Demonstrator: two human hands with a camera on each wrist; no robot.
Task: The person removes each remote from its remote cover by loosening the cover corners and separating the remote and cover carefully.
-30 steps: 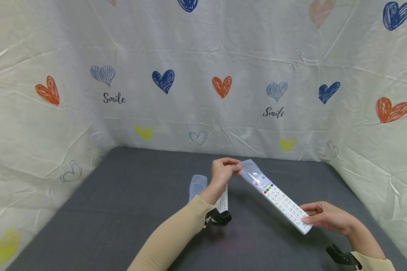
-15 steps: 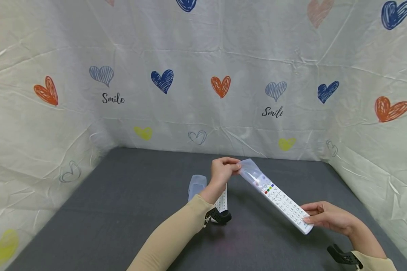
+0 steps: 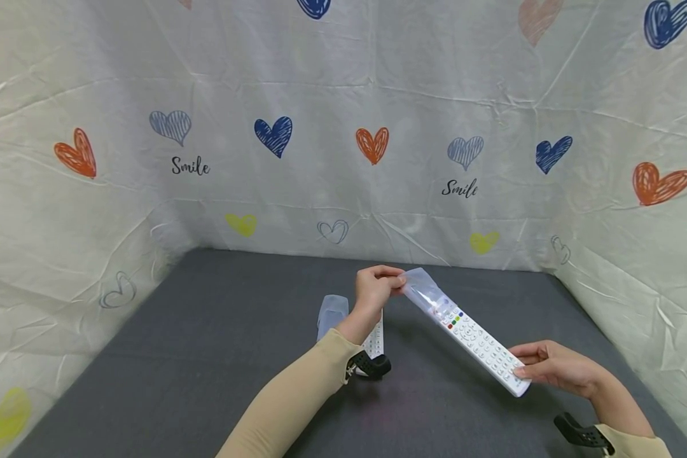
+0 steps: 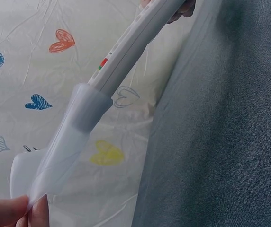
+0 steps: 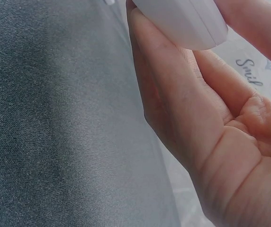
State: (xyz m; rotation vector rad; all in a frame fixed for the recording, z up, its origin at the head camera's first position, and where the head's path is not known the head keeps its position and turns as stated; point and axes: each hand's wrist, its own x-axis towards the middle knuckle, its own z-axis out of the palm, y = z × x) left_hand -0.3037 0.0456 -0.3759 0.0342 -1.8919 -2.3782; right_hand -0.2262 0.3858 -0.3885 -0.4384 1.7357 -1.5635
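Observation:
A white remote control (image 3: 483,348) slants above the table, its upper end inside a clear plastic sleeve (image 3: 422,287). My left hand (image 3: 372,294) pinches the sleeve's far end between thumb and fingers. The lower end of the remote is gripped by my right hand (image 3: 561,369), thumb on the button face. In the left wrist view the sleeve (image 4: 71,137) covers only one end of the remote (image 4: 130,52); part of the sleeve is limp beyond it. The right wrist view shows the remote's rounded end (image 5: 185,23) between thumb and fingers.
Behind my left forearm lies a second white remote (image 3: 376,337), partly hidden. Beside it is a bluish translucent item (image 3: 333,312), partly covered by the arm. A dark grey cloth (image 3: 166,356) covers the table. White heart-printed sheets (image 3: 320,184) hang around it.
The remote has slid slightly down and right, with a little more of it out of the sleeve. My left hand has hardly moved and keeps its pinch.

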